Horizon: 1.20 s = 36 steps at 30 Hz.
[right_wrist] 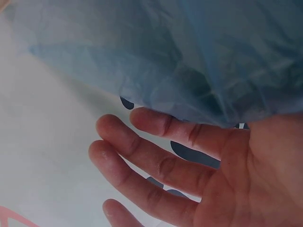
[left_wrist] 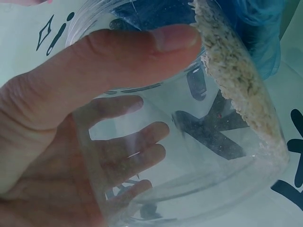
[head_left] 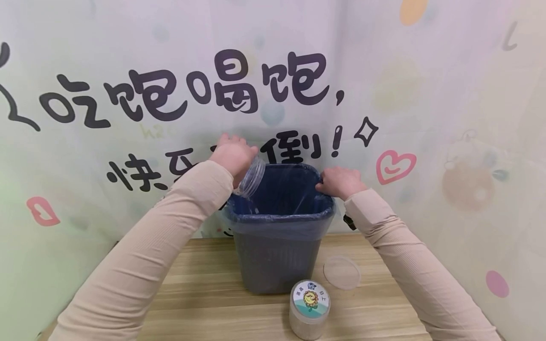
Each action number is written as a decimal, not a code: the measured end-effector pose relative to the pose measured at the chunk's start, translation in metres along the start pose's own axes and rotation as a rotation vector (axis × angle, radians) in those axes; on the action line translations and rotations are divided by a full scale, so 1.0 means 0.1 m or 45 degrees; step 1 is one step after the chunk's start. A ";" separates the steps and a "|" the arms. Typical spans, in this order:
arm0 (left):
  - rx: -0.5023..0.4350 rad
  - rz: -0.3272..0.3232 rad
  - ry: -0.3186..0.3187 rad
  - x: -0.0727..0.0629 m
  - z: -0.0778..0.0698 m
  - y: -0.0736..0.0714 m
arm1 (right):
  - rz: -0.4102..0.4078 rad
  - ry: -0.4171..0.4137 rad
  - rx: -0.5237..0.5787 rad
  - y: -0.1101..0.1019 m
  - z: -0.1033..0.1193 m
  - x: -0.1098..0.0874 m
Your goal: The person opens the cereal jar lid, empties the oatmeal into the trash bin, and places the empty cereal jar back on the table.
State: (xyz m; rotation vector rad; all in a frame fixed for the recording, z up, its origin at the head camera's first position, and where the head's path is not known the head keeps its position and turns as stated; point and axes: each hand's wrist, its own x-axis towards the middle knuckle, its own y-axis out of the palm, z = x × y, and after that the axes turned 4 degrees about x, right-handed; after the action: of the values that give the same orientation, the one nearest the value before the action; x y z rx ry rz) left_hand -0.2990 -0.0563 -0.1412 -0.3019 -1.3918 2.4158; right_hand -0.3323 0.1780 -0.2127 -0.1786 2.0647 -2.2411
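Note:
My left hand [head_left: 233,155] grips a clear plastic jar [head_left: 252,179] tilted over the left rim of a blue trash bin [head_left: 277,260]. Pale, flaky grains [left_wrist: 239,78] lie along the jar's lower side in the left wrist view, with the thumb across the jar near its mouth and the other fingers behind it. My right hand [head_left: 341,182] holds the bin's right rim. Its fingers [right_wrist: 142,179] spread loosely outside the bluish translucent bag [right_wrist: 118,61] lining the bin, while the thumb is hidden by the bag in the right wrist view.
A second, lidded jar [head_left: 310,308] with a sunflower label stands in front of the bin on the wooden table [head_left: 200,279]. Beside it lies a clear round lid [head_left: 342,273]. A printed cloth backdrop [head_left: 273,28] hangs close behind the bin.

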 end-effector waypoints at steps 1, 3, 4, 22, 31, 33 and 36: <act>0.002 0.006 0.000 0.00 0.00 0.00 | 0.001 0.001 0.001 0.00 0.00 0.00; 0.004 0.018 -0.004 0.01 0.00 0.00 | 0.000 0.002 0.001 0.00 0.00 0.00; 0.004 0.020 -0.004 0.02 0.00 0.00 | -0.001 0.003 0.001 -0.01 0.00 0.00; 0.016 -0.029 0.003 -0.02 0.00 0.00 | -0.006 0.002 0.004 0.00 -0.01 0.00; 0.021 0.019 -0.016 0.01 -0.03 -0.01 | -0.014 0.002 -0.003 0.00 -0.01 -0.01; 0.022 0.026 -0.016 0.01 -0.03 -0.01 | -0.014 0.003 -0.003 0.01 -0.01 -0.01; 0.035 0.048 -0.022 0.03 -0.03 -0.01 | -0.013 0.002 -0.003 0.00 -0.01 -0.01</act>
State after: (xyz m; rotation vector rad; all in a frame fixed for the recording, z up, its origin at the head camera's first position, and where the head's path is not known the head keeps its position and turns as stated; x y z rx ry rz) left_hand -0.3004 -0.0519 -0.1418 -0.3035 -1.3709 2.4715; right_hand -0.3316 0.1790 -0.2133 -0.1878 2.0717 -2.2452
